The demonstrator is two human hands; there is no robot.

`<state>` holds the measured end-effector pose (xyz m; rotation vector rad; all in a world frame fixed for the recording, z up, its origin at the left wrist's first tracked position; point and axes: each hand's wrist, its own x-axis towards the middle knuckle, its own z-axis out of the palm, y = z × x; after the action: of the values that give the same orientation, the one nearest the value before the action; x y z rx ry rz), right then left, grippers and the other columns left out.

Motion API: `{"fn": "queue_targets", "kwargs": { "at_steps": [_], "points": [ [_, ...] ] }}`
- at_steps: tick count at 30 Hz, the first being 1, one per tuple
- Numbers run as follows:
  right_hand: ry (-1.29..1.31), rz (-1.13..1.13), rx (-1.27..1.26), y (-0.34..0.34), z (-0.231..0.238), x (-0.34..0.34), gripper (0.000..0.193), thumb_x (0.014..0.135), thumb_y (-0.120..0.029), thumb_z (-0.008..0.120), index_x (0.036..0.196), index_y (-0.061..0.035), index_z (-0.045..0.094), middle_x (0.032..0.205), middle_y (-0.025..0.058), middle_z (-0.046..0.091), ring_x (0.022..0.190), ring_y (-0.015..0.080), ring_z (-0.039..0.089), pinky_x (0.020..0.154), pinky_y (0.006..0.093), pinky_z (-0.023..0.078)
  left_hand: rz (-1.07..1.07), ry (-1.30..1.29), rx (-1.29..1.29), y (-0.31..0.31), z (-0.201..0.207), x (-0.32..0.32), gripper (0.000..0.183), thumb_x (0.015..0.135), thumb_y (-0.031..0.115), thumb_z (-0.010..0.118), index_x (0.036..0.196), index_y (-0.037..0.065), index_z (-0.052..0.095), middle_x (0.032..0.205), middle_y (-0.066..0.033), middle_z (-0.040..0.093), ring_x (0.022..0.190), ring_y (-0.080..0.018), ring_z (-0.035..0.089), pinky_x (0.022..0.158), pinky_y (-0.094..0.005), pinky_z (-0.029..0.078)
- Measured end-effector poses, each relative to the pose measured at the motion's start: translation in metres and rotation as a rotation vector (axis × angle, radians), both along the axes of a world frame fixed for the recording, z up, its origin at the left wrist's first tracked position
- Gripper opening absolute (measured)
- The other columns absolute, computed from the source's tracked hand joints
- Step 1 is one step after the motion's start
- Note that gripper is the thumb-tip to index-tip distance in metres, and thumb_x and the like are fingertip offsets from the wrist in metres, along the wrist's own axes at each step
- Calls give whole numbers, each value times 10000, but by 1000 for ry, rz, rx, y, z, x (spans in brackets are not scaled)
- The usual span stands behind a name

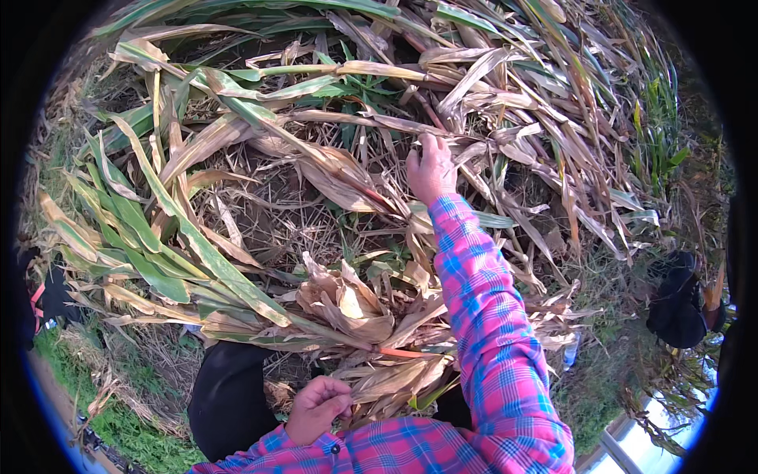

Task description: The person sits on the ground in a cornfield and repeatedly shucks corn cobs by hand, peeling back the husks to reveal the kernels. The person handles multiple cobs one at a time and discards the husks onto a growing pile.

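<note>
The left hand (317, 408) is clenched on dry husks (371, 379); the right hand (430, 170), fingers curled, grips a stalk (339, 118).

No packages, labels, signs or screens showed anywhere around the heap of dry maize stalks (355, 237); only leaves, husks and grass lay there.
</note>
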<state>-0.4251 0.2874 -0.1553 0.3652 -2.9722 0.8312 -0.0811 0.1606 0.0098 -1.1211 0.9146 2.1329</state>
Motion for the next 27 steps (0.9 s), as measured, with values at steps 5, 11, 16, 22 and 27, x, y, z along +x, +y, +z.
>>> {"fn": "queue_targets", "kwargs": {
  "at_steps": [5, 11, 16, 22, 27],
  "points": [
    [-150, 122, 460, 58, -29, -56, 424, 679, -129, 595, 1065, 1, 476, 1082, 190, 497, 1033, 354, 469, 881, 441, 385, 20, -4, -11, 3, -9, -2, 147, 840, 13, 517, 984, 2, 495, 800, -57, 576, 683, -95, 561, 620, -226, 469],
    [-341, 152, 894, 80, -32, -43, 497, 639, -193, 642, 1087, -15, 521, 1062, 98, 514, 1034, 240, 494, 890, 372, 337, 13, -22, -52, 8, -15, -2, 135, 832, 2, 517, 967, 9, 503, 793, -66, 575, 669, -114, 558, 612, -237, 468],
    [-500, 115, 693, 104, -25, -54, 663, 504, -315, 725, 1081, -60, 522, 1139, 140, 502, 1109, 291, 451, 942, 419, 305, 6, -62, -72, 13, -18, -7, 125, 827, 3, 524, 951, 9, 512, 787, -69, 575, 651, -125, 555, 595, -240, 462],
    [-746, 38, 565, 104, -12, -66, 776, 556, -485, 697, 1153, -47, 465, 1128, 156, 556, 1098, 252, 502, 984, 406, 272, -25, -51, -63, 17, -19, -10, 134, 834, 15, 519, 966, 13, 501, 799, -60, 573, 666, -107, 553, 600, -230, 462],
    [-524, 68, 565, 98, 21, -33, 480, 612, -339, 646, 983, -48, 557, 925, 176, 624, 894, 305, 603, 805, 391, 457, -79, -48, -37, 24, -14, -8, 139, 836, 19, 514, 973, 13, 493, 801, -58, 573, 684, -99, 552, 612, -227, 461]
  ]
}}
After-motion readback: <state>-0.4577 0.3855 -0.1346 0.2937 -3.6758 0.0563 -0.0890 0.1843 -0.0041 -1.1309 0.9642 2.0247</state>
